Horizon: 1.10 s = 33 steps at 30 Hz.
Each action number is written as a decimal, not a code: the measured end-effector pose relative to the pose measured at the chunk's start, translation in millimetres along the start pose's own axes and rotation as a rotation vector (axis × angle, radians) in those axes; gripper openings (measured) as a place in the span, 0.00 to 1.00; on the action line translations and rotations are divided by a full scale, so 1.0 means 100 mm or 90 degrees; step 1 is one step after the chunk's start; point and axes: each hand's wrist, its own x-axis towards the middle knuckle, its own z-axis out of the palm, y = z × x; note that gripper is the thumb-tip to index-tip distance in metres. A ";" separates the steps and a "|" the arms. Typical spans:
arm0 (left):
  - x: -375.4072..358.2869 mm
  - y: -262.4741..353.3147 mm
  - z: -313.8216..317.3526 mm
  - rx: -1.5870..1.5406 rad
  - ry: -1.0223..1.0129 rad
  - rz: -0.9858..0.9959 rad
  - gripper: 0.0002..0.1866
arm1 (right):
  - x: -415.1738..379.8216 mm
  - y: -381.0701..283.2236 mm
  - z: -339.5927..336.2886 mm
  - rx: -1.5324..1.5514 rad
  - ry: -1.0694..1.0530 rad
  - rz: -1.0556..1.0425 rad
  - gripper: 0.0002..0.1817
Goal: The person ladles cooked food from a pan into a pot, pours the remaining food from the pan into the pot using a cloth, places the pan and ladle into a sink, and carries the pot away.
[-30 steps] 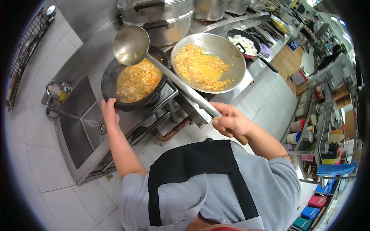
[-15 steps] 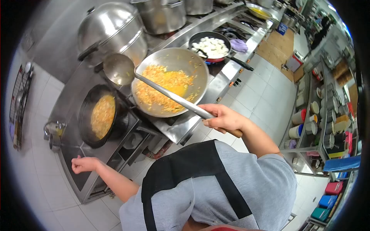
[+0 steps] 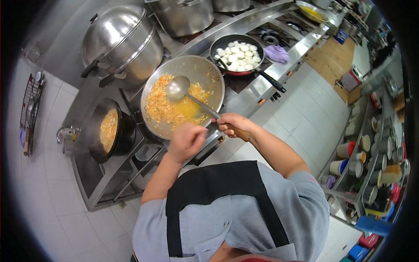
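My right hand [image 3: 234, 125] is wrapped round the wooden-ended handle of a long metal ladle [image 3: 178, 88]. The ladle's bowl rests over a yellow-orange chopped mixture [image 3: 162, 107] in a wide steel wok [image 3: 198, 65]. A yellow, liquid-looking patch lies in the mixture near the ladle shaft. At the wok's near rim is my left hand [image 3: 187, 142], its fingers curled closed; whatever is in it, if anything, is hidden. To the left stands a black pot [image 3: 126, 129] with a similar orange mixture inside.
A frying pan [image 3: 213, 49] of white round pieces sits behind the wok, its handle sticking out over the stove edge. Beside it lies a purple cloth [image 3: 276, 54]. A large lidded steel pot [image 3: 118, 35] stands at back left. Shelves [image 3: 362, 192] with containers line the right.
My left hand has come from the far left corner to the wok's near rim. The ladle's bowl has moved from beyond the wok's left edge to over the mixture.
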 end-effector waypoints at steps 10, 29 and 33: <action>-0.23 -0.05 -0.14 -0.189 -0.127 -0.222 0.05 | -0.10 -0.08 -0.65 -0.332 0.142 0.102 0.31; 0.04 0.31 0.70 0.019 0.399 -0.539 0.07 | 0.36 -2.07 -3.84 -1.009 0.745 -0.070 0.45; -0.17 0.47 0.77 0.025 0.441 -0.602 0.07 | 0.46 -1.91 -3.93 -1.109 0.837 -0.003 0.38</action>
